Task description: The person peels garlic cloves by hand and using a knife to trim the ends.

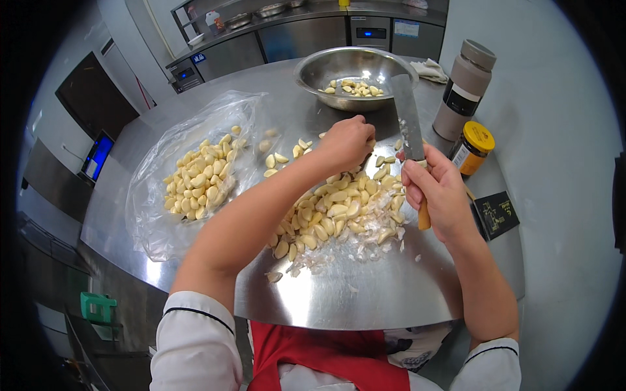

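My right hand (433, 188) grips a knife (410, 119) by its yellowish handle, its broad metal blade upright with bits of skin stuck to it. Beside it my left hand (348, 141) has its fingers bent together over the table; a pale bit, perhaps a garlic clove, shows at the fingertips, but the grip is partly hidden. Below both hands spreads a heap of garlic cloves (337, 210) with papery garlic skins (364, 244) at its near right side. Behind them stands a steel bowl (325, 88) holding several cloves.
A clear plastic bag (151, 195) with many peeled cloves (198, 181) lies at left on the steel table (415, 293). At right stand a bottle (462, 93), a yellow-lidded jar (472, 146) and a black box (496, 214). A cloth (429, 71) lies behind the bowl.
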`<state>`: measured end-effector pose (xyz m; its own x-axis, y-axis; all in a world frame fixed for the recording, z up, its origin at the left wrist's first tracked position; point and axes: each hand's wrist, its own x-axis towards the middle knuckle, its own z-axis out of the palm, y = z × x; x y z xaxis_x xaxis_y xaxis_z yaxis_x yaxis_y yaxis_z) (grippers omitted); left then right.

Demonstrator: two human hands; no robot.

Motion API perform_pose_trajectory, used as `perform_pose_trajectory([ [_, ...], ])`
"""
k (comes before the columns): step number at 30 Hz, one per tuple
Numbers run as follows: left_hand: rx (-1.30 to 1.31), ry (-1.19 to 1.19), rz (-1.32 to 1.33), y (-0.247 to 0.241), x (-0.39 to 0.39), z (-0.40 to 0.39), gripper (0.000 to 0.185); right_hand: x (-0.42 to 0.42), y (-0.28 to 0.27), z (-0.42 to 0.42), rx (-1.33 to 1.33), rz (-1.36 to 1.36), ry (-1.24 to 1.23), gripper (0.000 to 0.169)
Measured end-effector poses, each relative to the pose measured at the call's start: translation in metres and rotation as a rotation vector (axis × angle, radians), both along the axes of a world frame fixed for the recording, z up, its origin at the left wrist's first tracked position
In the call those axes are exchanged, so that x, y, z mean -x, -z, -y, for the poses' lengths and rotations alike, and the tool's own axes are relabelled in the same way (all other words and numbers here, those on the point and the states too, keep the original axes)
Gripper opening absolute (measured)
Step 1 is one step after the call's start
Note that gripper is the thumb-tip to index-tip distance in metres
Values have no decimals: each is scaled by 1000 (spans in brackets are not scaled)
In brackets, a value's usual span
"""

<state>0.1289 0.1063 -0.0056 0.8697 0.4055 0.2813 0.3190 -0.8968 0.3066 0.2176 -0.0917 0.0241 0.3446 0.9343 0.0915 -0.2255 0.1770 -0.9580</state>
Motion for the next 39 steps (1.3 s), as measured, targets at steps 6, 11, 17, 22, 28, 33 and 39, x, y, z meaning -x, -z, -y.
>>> perform_pose_trajectory([
  [6, 872, -70, 28, -14, 50, 3, 24, 3, 0, 0, 32, 43, 7, 17],
  [11, 1333, -57, 401, -26, 94, 16, 26, 6, 1, 0, 44, 70, -3, 18],
  [17, 1777, 145, 568, -23, 123, 46, 34, 12, 4, 1, 83, 145, -30, 16],
  [22, 1764, 220, 568, -24, 131, 67, 38, 22, 3, 5, 78, 278, -50, 15],
  [28, 1693, 223, 527, -28, 133, 88, 38, 26, 1, 8, 71, 321, -103, 14],
  [33, 1670, 216, 536, -25, 133, 94, 37, 26, 3, 8, 79, 381, -95, 14],
  [39, 1932, 268, 607, -20, 135, 90, 38, 28, 2, 8, 74, 399, -95, 12],
])
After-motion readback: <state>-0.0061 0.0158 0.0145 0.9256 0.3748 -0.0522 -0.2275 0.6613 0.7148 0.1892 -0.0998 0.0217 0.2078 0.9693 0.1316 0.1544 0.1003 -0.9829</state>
